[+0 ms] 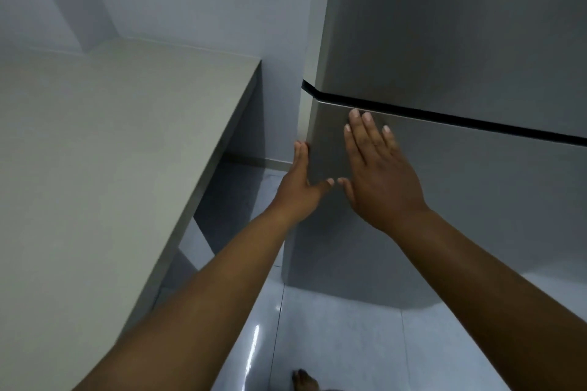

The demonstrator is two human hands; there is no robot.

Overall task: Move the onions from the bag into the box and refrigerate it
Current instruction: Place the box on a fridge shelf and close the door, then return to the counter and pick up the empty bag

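A tall steel-grey refrigerator [460,41] fills the right side, both doors closed, with a dark gap between the upper and the lower door [476,200]. My right hand [378,174] lies flat on the lower door near its top left corner, fingers spread. My left hand [301,181] reaches around that door's left edge, fingertips at the edge, thumb on the front face. Neither hand holds anything. No onions, bag or box are in view.
A pale countertop [111,152] runs along the left, its end close to the refrigerator. A narrow gap with a white wall [279,89] separates them. Glossy white floor tiles [349,343] lie below, with my bare foot [305,381] at the bottom edge.
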